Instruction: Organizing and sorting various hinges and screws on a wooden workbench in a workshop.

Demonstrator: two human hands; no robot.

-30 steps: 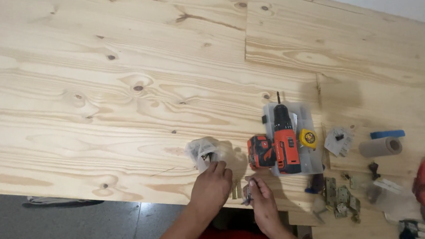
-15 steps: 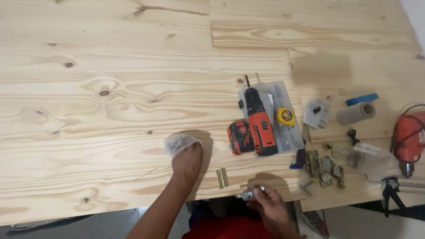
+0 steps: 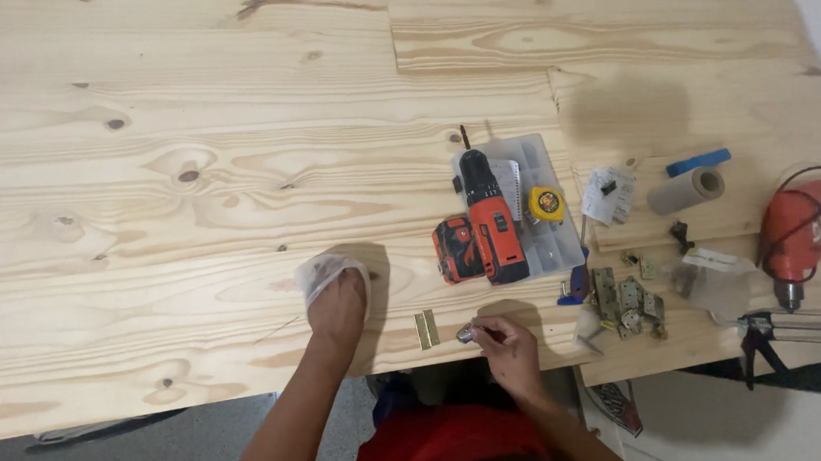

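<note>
My left hand [image 3: 337, 308] presses down on a small clear plastic bag [image 3: 322, 268] lying on the pale pine boards [image 3: 185, 179]. My right hand [image 3: 503, 344] is near the front edge and pinches a small silvery metal piece [image 3: 466, 332] between its fingertips. A small brass hinge [image 3: 426, 329] lies flat on the wood between the two hands, touching neither.
An orange and black cordless drill [image 3: 487, 220] lies on a clear parts box [image 3: 524, 203] with a yellow tape measure [image 3: 545, 205]. To the right are several metal hinges [image 3: 627, 300], a cardboard roll [image 3: 685, 188], a red corded drill [image 3: 800, 222] and a caulking gun [image 3: 803, 328].
My left hand has stayed on the plastic bag. My right hand has lifted away from the hinge toward the board edge with the small metal piece. The camera has shifted.
</note>
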